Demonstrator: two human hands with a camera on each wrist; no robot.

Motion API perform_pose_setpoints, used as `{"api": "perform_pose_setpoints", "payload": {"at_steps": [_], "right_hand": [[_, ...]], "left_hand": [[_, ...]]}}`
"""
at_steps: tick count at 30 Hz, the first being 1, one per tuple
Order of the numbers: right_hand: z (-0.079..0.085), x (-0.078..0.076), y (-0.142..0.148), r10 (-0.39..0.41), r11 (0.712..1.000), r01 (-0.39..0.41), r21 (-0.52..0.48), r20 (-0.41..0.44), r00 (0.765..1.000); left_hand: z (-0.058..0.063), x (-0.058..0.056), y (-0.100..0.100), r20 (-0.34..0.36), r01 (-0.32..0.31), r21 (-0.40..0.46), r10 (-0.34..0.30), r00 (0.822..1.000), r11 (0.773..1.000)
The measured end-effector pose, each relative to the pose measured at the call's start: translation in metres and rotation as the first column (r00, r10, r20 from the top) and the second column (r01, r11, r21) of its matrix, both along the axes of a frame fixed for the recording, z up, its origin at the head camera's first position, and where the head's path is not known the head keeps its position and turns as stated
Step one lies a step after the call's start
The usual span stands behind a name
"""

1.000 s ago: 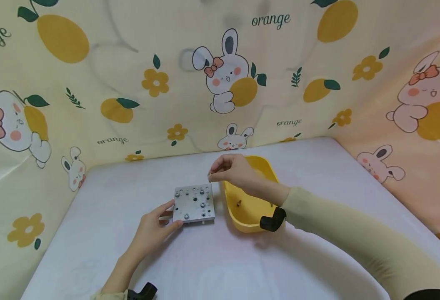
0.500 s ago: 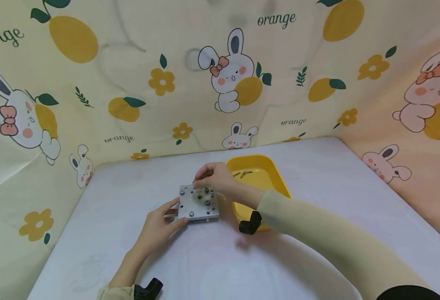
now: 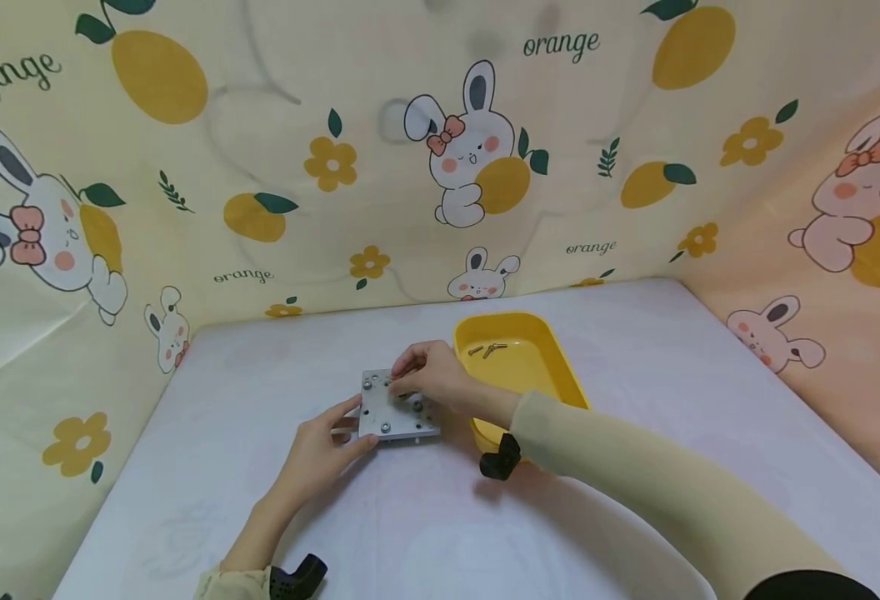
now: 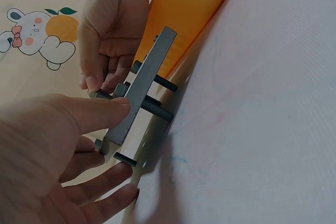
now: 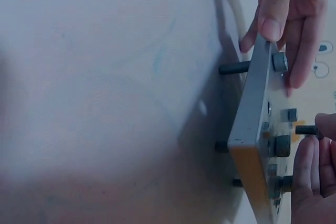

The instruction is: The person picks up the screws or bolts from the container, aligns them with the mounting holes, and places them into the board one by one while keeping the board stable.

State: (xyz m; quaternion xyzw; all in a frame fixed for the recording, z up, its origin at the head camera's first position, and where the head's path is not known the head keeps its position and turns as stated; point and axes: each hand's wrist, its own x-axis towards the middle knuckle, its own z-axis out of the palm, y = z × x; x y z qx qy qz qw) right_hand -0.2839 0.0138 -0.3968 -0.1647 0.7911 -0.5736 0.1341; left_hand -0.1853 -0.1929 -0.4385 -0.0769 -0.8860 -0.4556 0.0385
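A square metal plate (image 3: 401, 422) with many holes stands on the table, and several socket-head bolts pass through it. In the left wrist view bolt shanks (image 4: 157, 110) stick out from its underside. My left hand (image 3: 320, 450) grips the plate's left side, the thumb (image 4: 113, 109) at its front edge and the fingers spread along the side. Above the plate's far half, my right hand (image 3: 440, 382) pinches a small screw (image 5: 304, 129) between thumb and fingertips. The right wrist view has that screw's threaded end pointing at the plate's top face, near the standing bolt heads (image 5: 282, 146).
A yellow tray (image 3: 573, 379) stands just right of the plate, partly under my right forearm. Several loose screws (image 3: 494, 348) lie at its far end. A patterned cloth (image 3: 380, 183) with rabbits and oranges hangs behind the white-covered table (image 3: 260, 367).
My right hand has come left from over the yellow tray to above the plate, carrying the screw, then slightly lower. My left hand keeps its grip on the plate. The head view has shifted slightly.
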Motion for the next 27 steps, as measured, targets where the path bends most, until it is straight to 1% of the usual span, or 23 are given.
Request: {"api": "perform_pose_setpoints", "payload": {"at_steps": [9,14,21,27], "right_hand": [[-0.0029,-0.0024,0.0018,0.003,0.998,-0.002,0.055,-0.016,1.000],[-0.0026,-0.0022,0.0039,-0.017,0.995,0.019,0.094,-0.024,1.000],[-0.0025,-0.0019,0.0054,-0.021,0.994,0.027,0.109,-0.056,0.998],[-0.0017,0.0000,0.0043,-0.032,0.984,0.046,0.171,-0.083,0.996]], "left_hand": [[0.0010,0.0013,0.0000,-0.002,-0.010,-0.009,0.010,1.000,1.000],[0.0020,0.0007,0.0011,-0.009,-0.002,-0.007,0.002,1.000,1.000],[0.0028,0.0005,0.0018,-0.004,-0.007,-0.009,0.007,1.000,1.000],[0.0040,0.0009,0.0022,-0.006,-0.007,-0.014,0.007,1.000,1.000]]}}
